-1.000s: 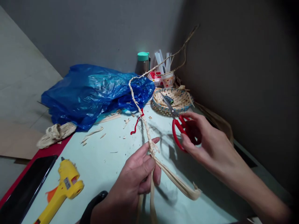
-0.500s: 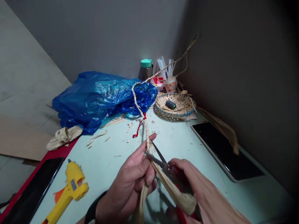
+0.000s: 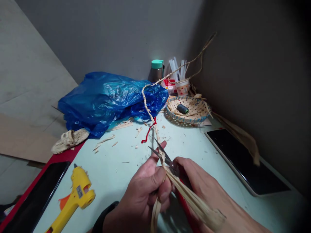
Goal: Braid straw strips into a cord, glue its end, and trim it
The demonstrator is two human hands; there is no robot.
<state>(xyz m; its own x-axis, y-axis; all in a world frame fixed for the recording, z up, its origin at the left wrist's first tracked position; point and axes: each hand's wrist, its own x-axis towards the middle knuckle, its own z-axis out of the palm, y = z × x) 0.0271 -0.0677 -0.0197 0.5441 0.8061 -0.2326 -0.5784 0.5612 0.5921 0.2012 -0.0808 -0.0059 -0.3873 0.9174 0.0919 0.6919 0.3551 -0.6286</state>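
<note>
My left hand (image 3: 152, 186) pinches a pale plaited fibre cord (image 3: 148, 108) between thumb and fingers, low in the middle of the view. Loose fibre strands (image 3: 191, 195) run from the pinch toward me and to the lower right, across my right hand. In my right hand (image 3: 201, 187) is a pair of red-handled scissors (image 3: 167, 159), its blades parted around the cord just above my left thumb. Beyond the blades the cord runs up past a red twisted piece (image 3: 147, 135) and arches toward the back right. My right fingers are partly hidden behind the strands.
A yellow glue gun (image 3: 76, 194) and a dark phone (image 3: 36, 194) lie at left. Behind are a blue plastic bag (image 3: 104, 100), a woven basket (image 3: 194, 118) with a thread spool (image 3: 182, 109), and a cup of straws (image 3: 182, 88). A tablet (image 3: 243, 161) lies at right.
The scissors have moved slightly up along the cord relative to my left thumb, with the blades still apart. The whole scene has shifted a little to the right in view.
</note>
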